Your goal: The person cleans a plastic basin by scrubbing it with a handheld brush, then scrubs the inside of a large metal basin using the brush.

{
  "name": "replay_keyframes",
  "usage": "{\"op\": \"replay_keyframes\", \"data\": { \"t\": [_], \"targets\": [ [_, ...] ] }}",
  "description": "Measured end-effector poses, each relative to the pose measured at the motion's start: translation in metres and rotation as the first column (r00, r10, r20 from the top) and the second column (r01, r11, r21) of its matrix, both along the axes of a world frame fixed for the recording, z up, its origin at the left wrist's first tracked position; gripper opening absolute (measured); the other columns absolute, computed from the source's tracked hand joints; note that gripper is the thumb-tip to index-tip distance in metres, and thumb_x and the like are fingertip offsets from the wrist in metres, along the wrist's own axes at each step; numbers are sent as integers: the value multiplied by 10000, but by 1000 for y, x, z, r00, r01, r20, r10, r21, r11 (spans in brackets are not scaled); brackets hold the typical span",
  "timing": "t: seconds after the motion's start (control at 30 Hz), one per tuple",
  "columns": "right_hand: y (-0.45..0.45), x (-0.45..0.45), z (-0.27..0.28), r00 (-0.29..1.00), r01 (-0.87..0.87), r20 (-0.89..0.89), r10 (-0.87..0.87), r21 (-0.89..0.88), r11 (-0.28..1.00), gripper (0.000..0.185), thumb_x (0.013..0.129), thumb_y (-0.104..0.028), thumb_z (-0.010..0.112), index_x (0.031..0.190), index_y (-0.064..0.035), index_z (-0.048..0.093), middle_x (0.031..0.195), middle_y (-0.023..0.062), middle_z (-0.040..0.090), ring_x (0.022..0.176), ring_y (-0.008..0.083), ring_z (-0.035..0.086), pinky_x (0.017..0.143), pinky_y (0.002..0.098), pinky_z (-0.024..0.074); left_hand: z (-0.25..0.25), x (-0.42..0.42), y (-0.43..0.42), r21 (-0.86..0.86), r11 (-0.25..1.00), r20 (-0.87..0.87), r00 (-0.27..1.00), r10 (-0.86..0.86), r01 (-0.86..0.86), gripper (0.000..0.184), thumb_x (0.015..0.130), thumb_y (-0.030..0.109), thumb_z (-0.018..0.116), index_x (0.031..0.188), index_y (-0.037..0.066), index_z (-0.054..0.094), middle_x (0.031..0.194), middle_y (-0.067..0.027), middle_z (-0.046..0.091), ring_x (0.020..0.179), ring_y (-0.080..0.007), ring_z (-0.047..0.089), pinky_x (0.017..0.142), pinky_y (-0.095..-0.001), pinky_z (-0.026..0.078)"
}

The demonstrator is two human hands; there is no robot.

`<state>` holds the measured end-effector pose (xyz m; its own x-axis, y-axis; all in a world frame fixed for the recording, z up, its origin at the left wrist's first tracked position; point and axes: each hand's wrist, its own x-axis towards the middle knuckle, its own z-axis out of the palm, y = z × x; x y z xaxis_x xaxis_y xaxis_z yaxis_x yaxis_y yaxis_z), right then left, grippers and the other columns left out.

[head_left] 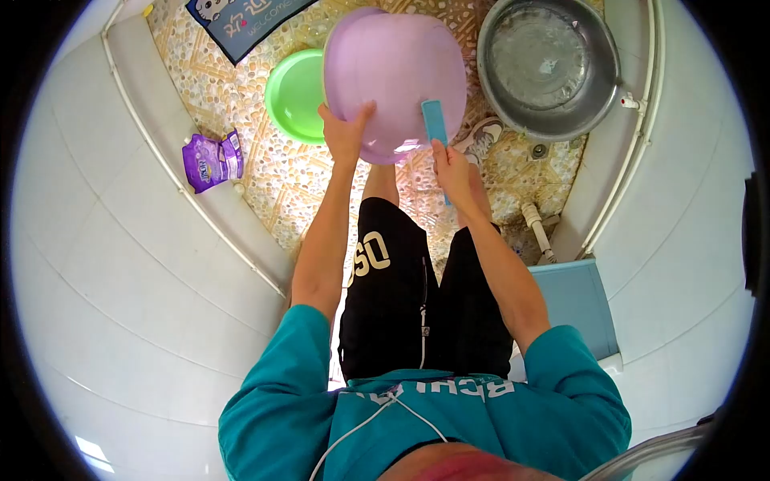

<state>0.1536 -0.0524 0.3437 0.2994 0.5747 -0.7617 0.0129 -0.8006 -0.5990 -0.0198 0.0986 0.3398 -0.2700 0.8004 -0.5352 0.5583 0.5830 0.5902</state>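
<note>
A pink-purple plastic basin (401, 68) is tipped up in front of my legs, with a broad smooth face toward me. My left hand (345, 135) grips its near left edge, thumb lying on the face and fingers partly hidden. My right hand (454, 170) is wrapped around a light blue brush (434, 120). The brush's wide end lies over the basin's lower right part, and its handle sticks out below my fist. Bristles cannot be seen from here.
A green basin (293, 100) sits left of the pink one, and a large grey basin (553, 64) stands at right. A purple packet (212, 162) lies by the left wall. A floor drain (540, 151), white pipe (539, 230) and blue bin-like box (571, 301) are at right; a mat (245, 24) lies at the top.
</note>
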Motion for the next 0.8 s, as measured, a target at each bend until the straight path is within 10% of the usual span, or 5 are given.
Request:
{"op": "replay_keyframes", "data": {
  "t": [0.8],
  "targets": [
    [2, -19, 5, 990, -78, -116, 79, 15, 997, 502, 995, -391, 486, 685, -2, 548, 538, 49, 485, 492, 144, 454, 464, 323, 349, -8, -21, -18, -153, 988, 64, 998, 29, -19, 846, 725, 470, 819, 1188, -76, 367, 1133, -309, 575, 1035, -371, 615, 891, -422, 497]
  ]
}}
